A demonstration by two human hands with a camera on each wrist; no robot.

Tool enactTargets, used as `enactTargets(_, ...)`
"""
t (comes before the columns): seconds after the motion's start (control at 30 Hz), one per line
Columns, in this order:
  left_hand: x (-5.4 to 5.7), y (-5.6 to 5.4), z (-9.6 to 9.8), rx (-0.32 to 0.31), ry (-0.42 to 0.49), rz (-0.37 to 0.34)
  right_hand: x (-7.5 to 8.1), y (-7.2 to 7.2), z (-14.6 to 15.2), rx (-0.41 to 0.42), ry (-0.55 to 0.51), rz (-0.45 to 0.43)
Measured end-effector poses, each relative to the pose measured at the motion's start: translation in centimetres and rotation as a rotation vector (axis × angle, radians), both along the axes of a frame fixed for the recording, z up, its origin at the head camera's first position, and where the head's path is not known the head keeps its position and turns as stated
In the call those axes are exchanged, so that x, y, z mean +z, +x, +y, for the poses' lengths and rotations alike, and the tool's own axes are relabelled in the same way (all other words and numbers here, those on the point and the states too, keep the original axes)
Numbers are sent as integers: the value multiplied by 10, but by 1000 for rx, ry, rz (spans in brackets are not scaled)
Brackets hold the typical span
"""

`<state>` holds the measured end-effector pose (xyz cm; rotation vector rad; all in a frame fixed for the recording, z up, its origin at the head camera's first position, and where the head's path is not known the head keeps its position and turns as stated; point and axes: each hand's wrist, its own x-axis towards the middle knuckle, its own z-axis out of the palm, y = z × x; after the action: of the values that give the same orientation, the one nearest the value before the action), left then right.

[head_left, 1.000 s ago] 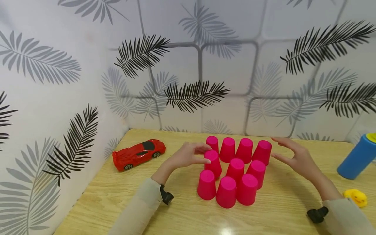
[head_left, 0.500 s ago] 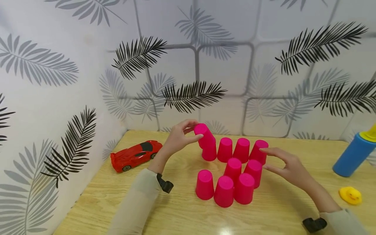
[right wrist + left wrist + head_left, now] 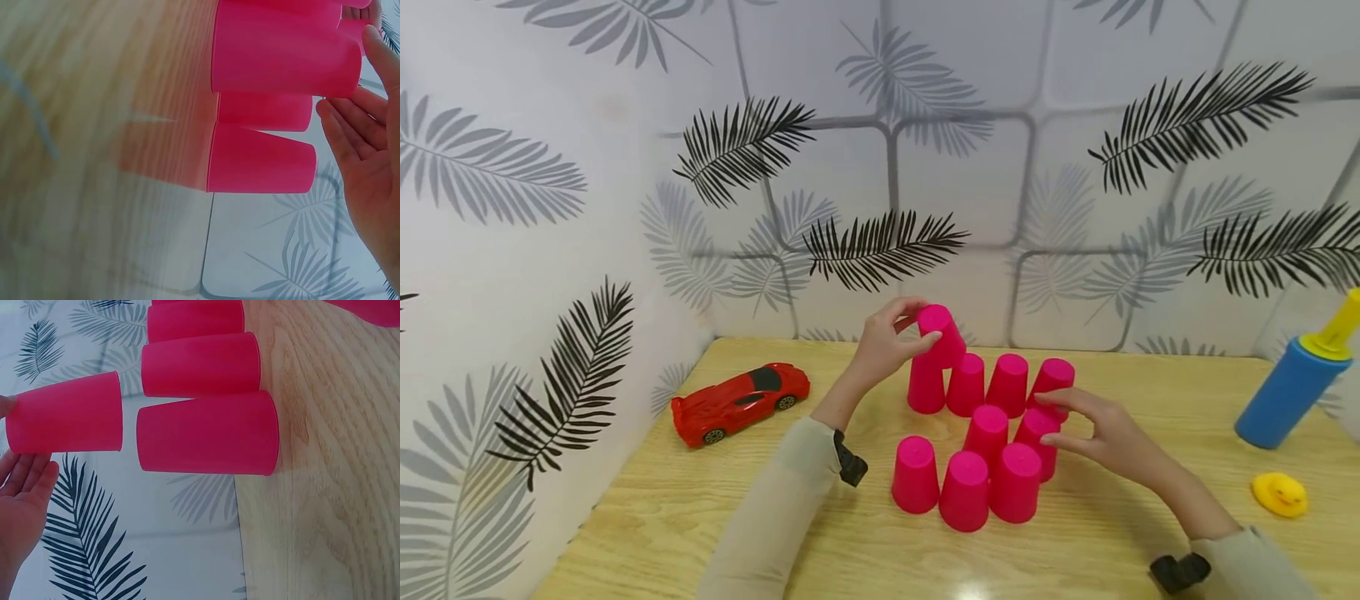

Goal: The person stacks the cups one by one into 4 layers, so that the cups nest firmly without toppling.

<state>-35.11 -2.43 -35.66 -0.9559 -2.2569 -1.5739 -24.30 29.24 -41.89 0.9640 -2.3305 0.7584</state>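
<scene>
Left hand [image 3: 882,340] is holding one pink cup [image 3: 950,343], thumb on near side, fingers on far side. Held cup is mouth-down, raised at 11 o'clock of the cluster, over the left end of the back row [image 3: 1006,390]; left wrist view shows a gap between its rim and the cup beside it. Right hand [image 3: 1107,429] is at 3 o'clock, spread wide, thumb and fingers flanking the outer middle cup [image 3: 1030,431] near its closed end; can't tell if it actually grips. That cup stands on the wood-grain surface [image 3: 850,546]. Nine cups standing, all mouth-down: four in the back row from 10 to 2 o'clock, inner middle cup [image 3: 985,435] at centre, front trio [image 3: 964,493] from 5 to 8. Red toy car [image 3: 741,404] well apart at 9, blue cylinder with yellow top [image 3: 1288,396] well apart at 3, yellow toy duck [image 3: 1279,495] between 3 and 4. Leaf-print wall [image 3: 970,183] behind, 12 o'clock.
</scene>
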Motion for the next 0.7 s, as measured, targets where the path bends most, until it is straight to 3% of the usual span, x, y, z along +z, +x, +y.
enactTargets(0.27,-1,-5,9,-8,-56,21,0,0,-1,-6,43,-63)
enactTargets(0.7,-1,-15,15,28,-149,34,-1,1,-2,-9,46,-89)
